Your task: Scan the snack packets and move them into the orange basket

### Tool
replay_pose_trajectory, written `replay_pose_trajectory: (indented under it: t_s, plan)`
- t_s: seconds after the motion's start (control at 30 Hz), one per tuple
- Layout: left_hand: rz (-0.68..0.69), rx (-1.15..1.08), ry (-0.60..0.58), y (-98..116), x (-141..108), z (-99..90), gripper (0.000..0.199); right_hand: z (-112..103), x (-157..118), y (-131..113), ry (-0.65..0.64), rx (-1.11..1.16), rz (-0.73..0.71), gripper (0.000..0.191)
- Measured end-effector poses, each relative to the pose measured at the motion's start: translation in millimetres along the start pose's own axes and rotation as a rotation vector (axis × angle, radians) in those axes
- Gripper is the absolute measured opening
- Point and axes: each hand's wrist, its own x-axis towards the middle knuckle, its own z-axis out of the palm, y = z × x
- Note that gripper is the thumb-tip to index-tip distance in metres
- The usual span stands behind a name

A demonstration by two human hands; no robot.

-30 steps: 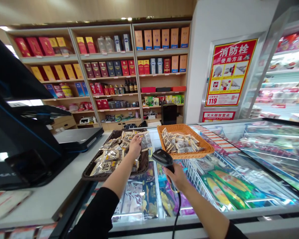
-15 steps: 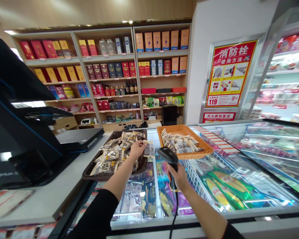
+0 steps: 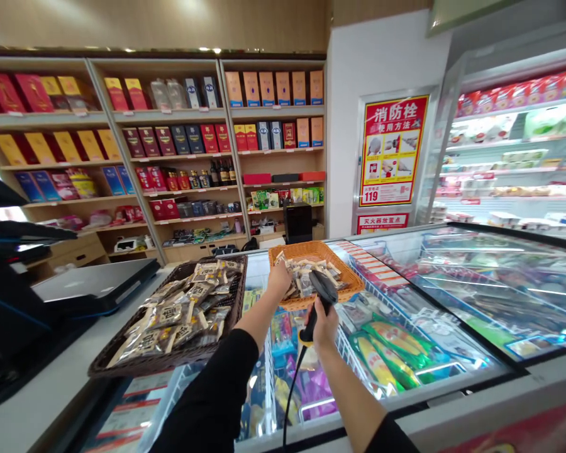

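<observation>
Snack packet [image 3: 280, 258] sits pinched in the narrowly closed left-hand fingers [image 3: 283, 275], over the orange wicker basket [image 3: 346, 265] at its near rim; the right hand [image 3: 324, 327] grips a corded barcode scanner [image 3: 323, 290] just beside, above a glass-topped freezer [image 3: 476, 283].

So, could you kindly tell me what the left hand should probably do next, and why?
I'd judge it should release the packet into the orange basket. The left hand sits over that basket's rim, apparently holding the packet, while the right hand grips the scanner beside it.
</observation>
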Motion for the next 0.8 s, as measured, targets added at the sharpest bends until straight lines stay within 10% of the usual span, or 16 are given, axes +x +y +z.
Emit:
replay_pose_trajectory:
  t_s: [0.2, 0.37, 0.57, 0.8]
  plan:
    - [-0.050, -0.123, -0.083, -5.9, -3.4, -5.5, 0.029, 0.2, 0.4, 4.8, -0.065, -0.053, -0.003, 0.036]
    - [-0.051, -0.215, -0.163, -47.6, -17.5, -66.9, 0.033, -2.1, -2.8, 11.0, -0.119, -0.075, 0.025, 0.037]
    - [-0.093, 0.293, -0.371, -127.5, -61.1, -136.8, 0.018, 0.7, -12.5, 14.3, -0.252, -0.120, 0.047, 0.036]
    - [-0.052, 0.355, -0.447, -158.4, -96.1, -136.4, 0.043, -4.5, -16.3, 13.7, -0.291, -0.117, 0.042, 0.034]
